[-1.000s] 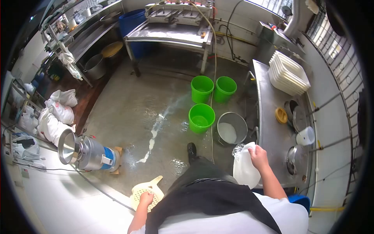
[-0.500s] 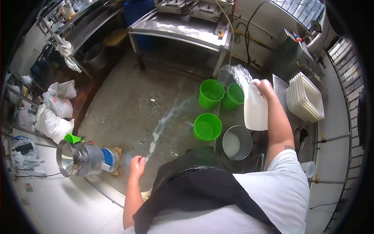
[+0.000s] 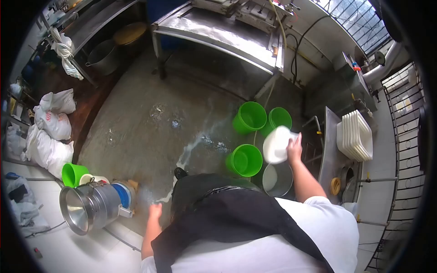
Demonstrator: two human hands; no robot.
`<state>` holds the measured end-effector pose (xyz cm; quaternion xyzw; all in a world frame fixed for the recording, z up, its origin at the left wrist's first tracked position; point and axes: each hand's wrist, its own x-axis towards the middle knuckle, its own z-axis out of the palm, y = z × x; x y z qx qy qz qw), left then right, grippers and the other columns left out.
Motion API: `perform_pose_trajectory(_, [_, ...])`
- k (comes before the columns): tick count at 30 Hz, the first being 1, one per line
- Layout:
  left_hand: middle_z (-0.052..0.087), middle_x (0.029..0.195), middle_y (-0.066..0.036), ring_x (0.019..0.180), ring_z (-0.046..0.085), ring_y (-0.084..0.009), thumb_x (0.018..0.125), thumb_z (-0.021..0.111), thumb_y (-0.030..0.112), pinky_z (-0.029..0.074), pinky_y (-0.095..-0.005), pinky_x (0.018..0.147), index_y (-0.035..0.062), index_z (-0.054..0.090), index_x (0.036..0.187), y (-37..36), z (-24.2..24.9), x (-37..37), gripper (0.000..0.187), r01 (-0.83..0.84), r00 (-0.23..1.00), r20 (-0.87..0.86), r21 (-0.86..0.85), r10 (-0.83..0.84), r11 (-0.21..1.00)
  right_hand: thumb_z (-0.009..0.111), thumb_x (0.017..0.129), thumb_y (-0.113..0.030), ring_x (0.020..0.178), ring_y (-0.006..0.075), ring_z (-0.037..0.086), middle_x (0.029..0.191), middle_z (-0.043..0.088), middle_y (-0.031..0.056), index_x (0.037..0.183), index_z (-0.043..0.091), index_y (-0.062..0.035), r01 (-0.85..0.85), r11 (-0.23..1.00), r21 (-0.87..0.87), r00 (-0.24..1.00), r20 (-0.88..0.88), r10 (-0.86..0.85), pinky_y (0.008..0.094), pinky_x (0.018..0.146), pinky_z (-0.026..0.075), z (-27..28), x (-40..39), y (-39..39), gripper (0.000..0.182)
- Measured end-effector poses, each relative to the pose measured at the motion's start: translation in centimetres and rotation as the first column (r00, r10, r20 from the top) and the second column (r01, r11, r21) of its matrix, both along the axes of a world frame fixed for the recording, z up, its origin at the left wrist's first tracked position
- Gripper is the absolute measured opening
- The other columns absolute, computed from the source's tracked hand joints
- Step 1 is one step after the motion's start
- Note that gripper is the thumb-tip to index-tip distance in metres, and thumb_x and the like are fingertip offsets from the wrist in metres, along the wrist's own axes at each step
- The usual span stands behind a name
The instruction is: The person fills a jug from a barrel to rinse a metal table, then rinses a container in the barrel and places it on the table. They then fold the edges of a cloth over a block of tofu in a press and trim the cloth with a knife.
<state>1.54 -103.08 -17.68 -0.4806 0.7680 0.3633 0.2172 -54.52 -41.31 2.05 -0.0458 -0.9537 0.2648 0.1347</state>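
Observation:
My right hand (image 3: 295, 148) grips a white plastic jug (image 3: 276, 144) by its handle side, blurred by motion and tilted above a metal pot (image 3: 284, 178). Whitish stuff shows at the pot's bottom. Close by on the floor stand three green buckets: a near one (image 3: 236, 169), a far left one (image 3: 239, 123) and a far right one (image 3: 285, 114), partly behind the jug. Low on the left, my left hand (image 3: 155, 210) hangs with fingers curled in and nothing visible in them. A pale wet streak (image 3: 189, 152) runs across the concrete floor.
A steel grinder-like machine (image 3: 102, 207) with a funnel stands left, beside another green bucket (image 3: 73, 174). White sacks (image 3: 48, 145) lie along the left wall. A steel table (image 3: 209, 34) stands ahead. Stacked white trays (image 3: 353, 136) sit on a steel surface at right.
A splash of clear water over the far buckets is gone. The jug has come down and nearer, turning from upright to tilted. My left hand has dropped lower, and the view has shifted.

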Motion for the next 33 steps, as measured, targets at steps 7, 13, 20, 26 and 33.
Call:
perform_pose_trajectory(7, [0.074,0.103,-0.032,0.103,0.072,-0.0474,0.101,0.058,0.046,0.054,-0.0545,0.092,-0.0071,0.077,0.096,-5.1,5.3,7.3,0.056,0.001,0.948,0.312,0.192,-0.062,0.981,0.067,0.100,-0.050,0.122,0.0469,0.067,0.130,0.068,0.0322,0.151,0.049,0.0041,-0.356,0.906,0.229,0.570,0.821,0.017,0.0511,0.105,0.053,-3.0,15.9,-4.8,0.077])
perform_pose_trajectory(13, [0.074,0.103,-0.033,0.101,0.072,-0.0484,0.100,0.058,0.046,0.054,-0.0543,0.092,-0.0068,0.077,0.097,-16.0,3.3,4.0,0.056,0.204,0.963,0.171,0.040,-0.208,0.978,0.077,0.091,-0.050,0.110,0.0356,0.072,0.119,0.075,0.0215,0.122,0.074,-0.0037,-0.588,0.803,0.098,0.087,0.995,-0.057,0.0449,0.095,0.056,-8.0,16.6,-14.2,0.056])
perform_pose_trajectory(20, [0.075,0.094,-0.018,0.088,0.071,-0.0327,0.100,0.071,0.035,0.055,-0.0453,0.085,0.0015,0.071,0.098,-30.9,11.2,-20.8,0.034,-0.104,0.960,-0.273,-0.127,0.066,0.986,0.082,0.087,-0.042,0.101,0.0329,0.076,0.113,0.078,0.0189,0.114,0.081,-0.0080,-0.529,0.784,0.324,0.519,0.855,-0.003,0.0458,0.091,0.060,-3.2,-15.0,-33.7,0.044])
perform_pose_trajectory(26, [0.075,0.096,-0.018,0.090,0.071,-0.0332,0.100,0.070,0.034,0.055,-0.0442,0.086,0.0032,0.072,0.103,-39.9,13.9,-33.4,0.031,-0.054,0.937,-0.349,-0.181,-0.013,0.982,0.076,0.094,-0.034,0.089,0.0343,0.079,0.097,0.079,0.0232,0.100,0.079,0.0035,-0.434,0.808,0.398,0.650,0.759,-0.025,0.0450,0.084,0.063,4.1,-33.1,-47.8,0.038])
perform_pose_trajectory(33, [0.072,0.086,-0.030,0.100,0.074,-0.0427,0.097,0.059,0.056,0.056,-0.0501,0.086,-0.0032,0.075,0.083,-44.7,0.5,-23.8,0.063,0.215,0.963,0.180,-0.074,-0.199,0.974,0.082,0.086,-0.038,0.100,0.0338,0.077,0.111,0.077,0.0238,0.114,0.072,0.0061,-0.247,0.960,0.136,0.775,0.622,0.111,0.0462,0.091,0.060,-7.7,-39.0,-60.0,0.053])
